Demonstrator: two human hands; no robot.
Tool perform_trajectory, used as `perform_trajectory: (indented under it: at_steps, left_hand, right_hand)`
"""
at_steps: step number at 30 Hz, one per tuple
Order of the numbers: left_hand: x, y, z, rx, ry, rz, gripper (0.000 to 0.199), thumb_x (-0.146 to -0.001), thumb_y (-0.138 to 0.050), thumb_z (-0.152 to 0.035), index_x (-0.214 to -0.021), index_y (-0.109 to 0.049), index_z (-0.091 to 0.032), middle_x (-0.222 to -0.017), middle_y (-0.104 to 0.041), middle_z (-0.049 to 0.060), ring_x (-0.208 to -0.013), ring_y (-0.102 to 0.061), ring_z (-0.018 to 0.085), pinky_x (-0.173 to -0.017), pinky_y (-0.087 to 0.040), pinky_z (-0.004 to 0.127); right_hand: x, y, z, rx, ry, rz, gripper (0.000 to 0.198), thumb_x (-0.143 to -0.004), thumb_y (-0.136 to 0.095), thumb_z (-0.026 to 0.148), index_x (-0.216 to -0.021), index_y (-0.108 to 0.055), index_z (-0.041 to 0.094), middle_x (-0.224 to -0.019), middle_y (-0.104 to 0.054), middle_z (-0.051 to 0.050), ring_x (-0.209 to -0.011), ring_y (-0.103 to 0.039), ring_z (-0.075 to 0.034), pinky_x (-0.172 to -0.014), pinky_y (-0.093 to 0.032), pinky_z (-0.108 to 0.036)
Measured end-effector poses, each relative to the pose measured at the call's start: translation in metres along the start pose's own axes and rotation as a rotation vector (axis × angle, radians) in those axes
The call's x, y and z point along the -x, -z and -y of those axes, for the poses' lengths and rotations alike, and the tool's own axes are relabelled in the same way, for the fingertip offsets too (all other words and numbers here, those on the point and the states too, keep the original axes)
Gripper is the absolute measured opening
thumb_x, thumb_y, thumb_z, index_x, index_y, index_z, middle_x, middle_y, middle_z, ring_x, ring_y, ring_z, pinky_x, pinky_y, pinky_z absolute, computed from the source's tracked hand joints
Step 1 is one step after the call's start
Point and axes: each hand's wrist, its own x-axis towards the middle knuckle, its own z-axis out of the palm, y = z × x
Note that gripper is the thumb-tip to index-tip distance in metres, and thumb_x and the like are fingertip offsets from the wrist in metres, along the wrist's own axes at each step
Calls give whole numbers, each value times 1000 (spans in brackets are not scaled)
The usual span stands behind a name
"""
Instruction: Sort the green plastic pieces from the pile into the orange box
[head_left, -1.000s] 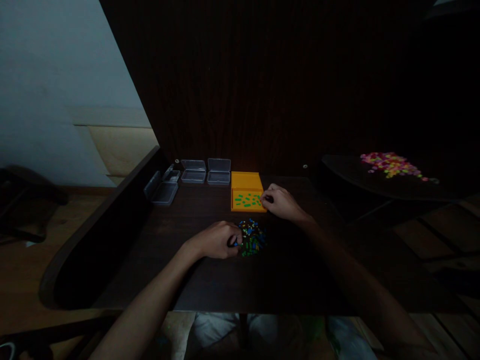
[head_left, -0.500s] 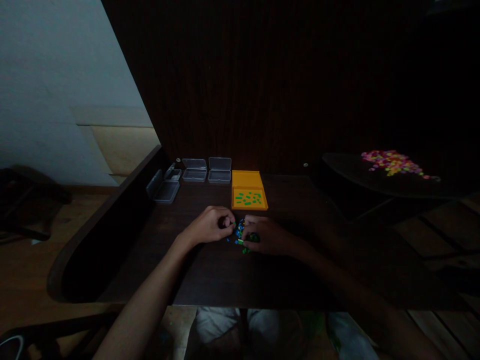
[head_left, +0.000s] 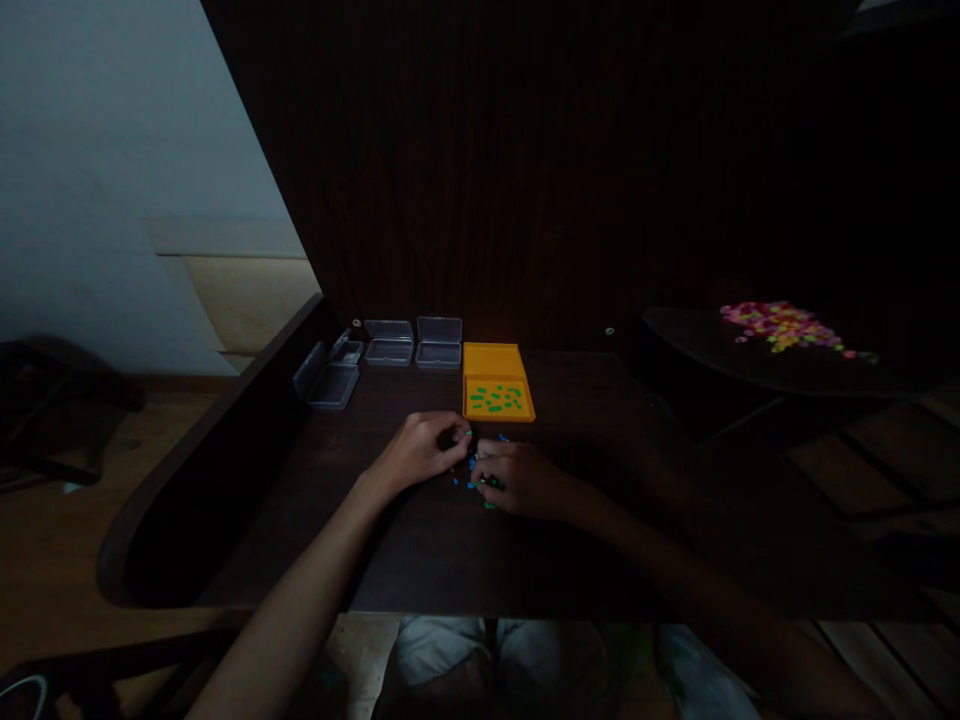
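My left hand is closed in a pinch, with a small green building brick at its fingertips. Beside it, my right hand bends its fingers down into a small pile of blue, green and other coloured bricks. Its fingers are drawn together, and whatever they grip is hidden. Most of the pile lies under this hand. Just beyond both hands stands an open yellow box, its lid leaning back and several green bricks spread over its floor.
Clear plastic boxes with raised lids, among them one beside the yellow box and another farther left, stand on the dark table. A heap of colourful small pieces lies on a rounded shelf at right. A tall dark panel closes off the back.
My right hand has shifted slightly left over the pile and its fingers have drawn closer together. The left hand keeps its pinch in nearly the same place.
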Motion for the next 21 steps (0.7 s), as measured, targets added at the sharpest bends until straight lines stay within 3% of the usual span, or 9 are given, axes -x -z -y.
perform_trajectory:
  at_steps: [7,11,17,21]
  left_hand:
    - [-1,-3,2,-59,-12,51,8,-84,-57,-19,-85,-64,-16,-78,-68,2,-71,-64,13,-70,-48,22]
    - [-1,-5,3,-84,-4,74,8,-85,-56,-20,-86,-63,-16,-79,-67,3,-72,-63,13,-71,-47,23]
    - [-2,-11,8,-95,40,66,11,-87,-55,-22,-89,-64,-16,-80,-68,3,-72,-64,14,-70,-47,23]
    - [-9,-14,11,-66,118,60,11,-85,-57,-21,-88,-65,-15,-73,-67,2,-65,-62,13,-64,-45,21]
  right_hand:
    - [0,13,-7,-195,61,-77,8,-84,-60,16,-89,-66,17,-92,-61,-4,-83,-58,-15,-77,-42,-26]
    - [-7,29,-24,-196,42,-163,9,-84,-59,18,-89,-67,17,-86,-63,-3,-75,-56,-13,-73,-41,-25]
    - [-25,45,-67,-199,-116,-377,12,-80,-59,14,-84,-70,14,-76,-68,-2,-61,-54,-10,-60,-39,-21]
    - [-38,45,-90,-136,-246,-385,18,-79,-59,12,-90,-73,12,-81,-72,-6,-64,-60,-12,-62,-42,-21]
